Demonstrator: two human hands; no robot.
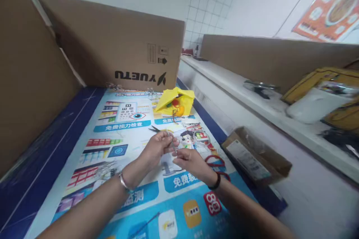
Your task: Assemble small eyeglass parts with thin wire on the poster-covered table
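Observation:
Over the middle of the printed sheet, my left hand (162,143) is closed in a pinch on a thin pale strand (173,145), too blurred to name more exactly. My right hand (190,158) pinches the lower end of that strand with thumb and forefinger. Dark blades of scissors (154,129) show just beyond the left hand; whether it touches them I cannot tell. Red cord (215,161) lies looped beside my right wrist. Farther off, a yellow bag (185,99) gapes towards me, with a red ball (175,102) and an orange piece (178,111) at its mouth.
Cardboard walls (112,44) stand at the back and left. An open cardboard box (252,157) is at the right, below a white ledge (238,78) bearing a white container (308,104). Clear plastic packaging (108,171) lies on the printed sheet (131,157) at left.

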